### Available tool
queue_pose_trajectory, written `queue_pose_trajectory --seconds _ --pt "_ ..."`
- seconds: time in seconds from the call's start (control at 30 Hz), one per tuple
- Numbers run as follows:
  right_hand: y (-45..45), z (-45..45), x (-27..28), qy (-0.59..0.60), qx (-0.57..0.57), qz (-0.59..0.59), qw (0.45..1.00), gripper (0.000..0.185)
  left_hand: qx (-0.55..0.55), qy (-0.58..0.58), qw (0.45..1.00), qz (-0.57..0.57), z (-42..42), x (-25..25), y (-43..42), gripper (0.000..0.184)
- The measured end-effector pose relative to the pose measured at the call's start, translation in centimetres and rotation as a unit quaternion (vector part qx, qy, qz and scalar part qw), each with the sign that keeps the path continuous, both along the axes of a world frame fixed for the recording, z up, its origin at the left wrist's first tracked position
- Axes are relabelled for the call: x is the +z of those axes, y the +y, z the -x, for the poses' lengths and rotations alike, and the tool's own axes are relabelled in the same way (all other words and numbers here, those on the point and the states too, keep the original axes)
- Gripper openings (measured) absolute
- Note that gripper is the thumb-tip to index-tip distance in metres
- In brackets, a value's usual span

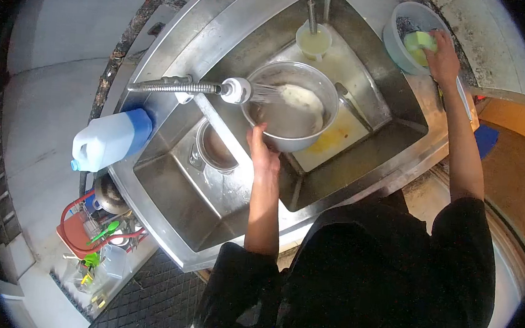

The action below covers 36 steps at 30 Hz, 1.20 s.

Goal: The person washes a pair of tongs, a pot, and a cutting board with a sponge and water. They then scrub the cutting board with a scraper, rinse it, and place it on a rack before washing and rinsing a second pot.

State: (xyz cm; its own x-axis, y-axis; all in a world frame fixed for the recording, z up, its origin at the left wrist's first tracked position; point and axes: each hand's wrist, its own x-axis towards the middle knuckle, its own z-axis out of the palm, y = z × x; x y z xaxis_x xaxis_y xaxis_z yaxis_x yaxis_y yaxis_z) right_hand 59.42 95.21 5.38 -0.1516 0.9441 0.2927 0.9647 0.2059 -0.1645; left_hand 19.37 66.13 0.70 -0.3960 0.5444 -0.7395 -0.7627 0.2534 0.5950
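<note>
My left hand [263, 152] grips the near rim of a metal bowl [289, 142] over the double sink [366, 184]. Water sprays from the white tap head [237, 91] into the bowl, where whitish foam shows. At the upper right, my right hand [444, 60] is closed on a pale green sponge [419, 42], inside a light plastic tub [403, 27] on the counter. The tub's bottom looks dark and speckled.
A cup [314, 43] of yellowish liquid and a utensil [354, 107] lie in the right basin. The left basin holds a metal pot [215, 148]. A large jug [107, 140] stands at the left edge, above a dish rack [84, 230].
</note>
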Motion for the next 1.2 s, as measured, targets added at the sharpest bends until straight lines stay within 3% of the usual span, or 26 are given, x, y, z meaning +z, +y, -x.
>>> queue_pose_trajectory --seconds 0.07,0.17,0.23,0.43,0.67,0.8,0.9,0.97,1.03,1.1,1.13,1.2 --pt "0.0 -0.1 0.4 -0.003 0.008 -0.024 1.0 0.043 -0.015 0.0 1.0 0.003 0.1 2.7 -0.2 0.057" --pt "0.1 0.4 1.1 -0.009 -0.008 0.037 0.999 0.044 -0.051 -0.044 0.997 -0.025 1.0 6.9 -0.6 0.063" --pt "-0.2 0.5 0.5 0.005 0.006 -0.028 1.0 0.046 -0.047 -0.123 0.989 -0.062 2.0 6.5 -0.9 0.066" --pt "-0.5 1.1 1.9 0.004 -0.019 0.05 0.999 0.045 -0.078 -0.175 0.972 -0.136 0.4 5.5 0.0 0.07" --pt "-0.5 0.8 1.0 0.01 -0.022 0.033 0.999 0.044 -0.006 -0.019 0.994 -0.111 1.6 1.1 1.8 0.057" --pt "-0.1 0.4 0.3 0.009 0.002 -0.013 1.0 0.044 -0.039 -0.069 0.983 -0.165 4.0 0.6 5.6 0.053" --pt "-0.2 1.3 1.7 -0.014 -0.031 0.019 0.999 0.043 -0.028 0.024 0.978 -0.204 3.3 1.4 8.2 0.046" --pt "-0.5 1.1 1.7 -0.021 -0.048 0.064 0.997 0.043 -0.028 0.164 0.979 -0.123 4.4 -1.2 8.8 0.042" --pt "-0.4 0.9 1.3 0.014 -0.017 0.03 0.999 0.043 -0.015 0.146 0.982 -0.115 5.4 -2.1 8.8 0.043" --pt "-0.4 0.9 1.3 0.028 0.003 0.013 1.0 0.043 -0.057 0.261 0.96 -0.084 5.6 -1.6 8.9 0.049" --pt "-0.3 0.8 1.4 0.04 0.02 -0.005 0.999 0.043 -0.058 0.261 0.96 -0.086 5.2 -0.8 8.8 0.049" --pt "0.1 0.4 1.2 0.066 0.022 -0.03 0.997 0.043 -0.067 0.331 0.931 -0.141 4.4 0.6 7.5 0.061"
